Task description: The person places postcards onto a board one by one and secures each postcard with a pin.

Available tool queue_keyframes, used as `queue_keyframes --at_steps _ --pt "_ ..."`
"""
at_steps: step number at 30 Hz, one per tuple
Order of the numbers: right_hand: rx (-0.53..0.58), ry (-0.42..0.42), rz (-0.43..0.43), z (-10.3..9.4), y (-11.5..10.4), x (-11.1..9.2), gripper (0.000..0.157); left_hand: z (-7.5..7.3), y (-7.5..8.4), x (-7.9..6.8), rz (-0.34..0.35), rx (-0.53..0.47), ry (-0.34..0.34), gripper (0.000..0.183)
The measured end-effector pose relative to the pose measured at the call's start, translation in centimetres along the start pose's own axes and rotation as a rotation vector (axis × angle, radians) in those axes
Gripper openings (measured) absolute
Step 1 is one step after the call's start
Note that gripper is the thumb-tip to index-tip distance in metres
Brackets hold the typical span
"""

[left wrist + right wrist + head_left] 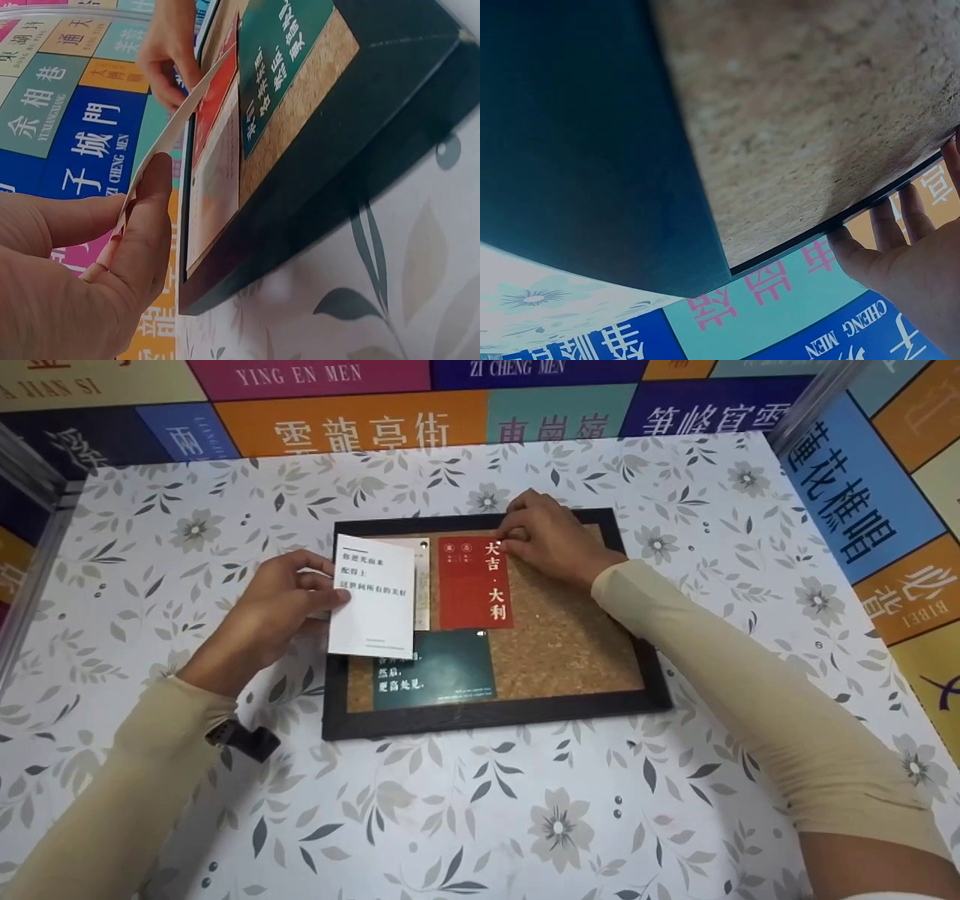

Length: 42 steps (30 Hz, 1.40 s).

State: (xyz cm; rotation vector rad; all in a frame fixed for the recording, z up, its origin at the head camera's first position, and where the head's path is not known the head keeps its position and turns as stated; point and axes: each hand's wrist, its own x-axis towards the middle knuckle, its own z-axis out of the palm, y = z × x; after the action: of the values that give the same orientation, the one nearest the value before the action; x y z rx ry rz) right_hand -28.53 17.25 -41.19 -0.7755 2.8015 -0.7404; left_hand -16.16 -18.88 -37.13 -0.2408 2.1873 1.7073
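My left hand (266, 604) pinches a white card (371, 615) with dark Chinese text by its left edge. In the left wrist view the card (169, 131) is edge-on, tilted above the board, between thumb and fingers. My right hand (551, 536) has its fingertips at the top right corner of a red card (472, 585), where a small pale spot shows; whether they pinch anything is hidden. The red card lies on a black-framed cork board (574, 637). Below it is a dark green card (450, 664), partly covered by the white card, as is a pale card (423, 592).
The board lies on a white table (420, 825) with a grey floral print. Colourful panels (360, 427) with large Chinese characters stand behind and at the sides. A black strap (244, 739) is at the left wrist, over a beige sleeve (161, 742).
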Motion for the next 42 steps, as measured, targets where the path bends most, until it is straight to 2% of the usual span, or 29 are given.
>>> queue_keyframes --at_steps 10,17,24,31,42 --pt "-0.003 0.003 -0.035 0.1 0.2 0.0 0.023 1.3 0.3 -0.3 0.011 -0.048 -0.041 0.031" --pt "-0.012 0.007 -0.04 0.0 0.3 -0.1 0.024 2.8 0.4 -0.1 0.031 -0.09 -0.078 0.027" --pt "-0.013 0.005 -0.015 0.1 0.2 0.0 0.024 4.3 0.7 -0.2 0.006 -0.059 -0.094 0.029" --pt "-0.005 -0.007 0.0 0.1 0.0 0.0 0.025 5.8 0.7 0.0 -0.016 -0.115 -0.129 0.029" --pt "0.0 0.01 -0.041 0.1 0.2 -0.1 0.023 8.7 0.5 0.5 -0.021 -0.114 -0.152 0.028"
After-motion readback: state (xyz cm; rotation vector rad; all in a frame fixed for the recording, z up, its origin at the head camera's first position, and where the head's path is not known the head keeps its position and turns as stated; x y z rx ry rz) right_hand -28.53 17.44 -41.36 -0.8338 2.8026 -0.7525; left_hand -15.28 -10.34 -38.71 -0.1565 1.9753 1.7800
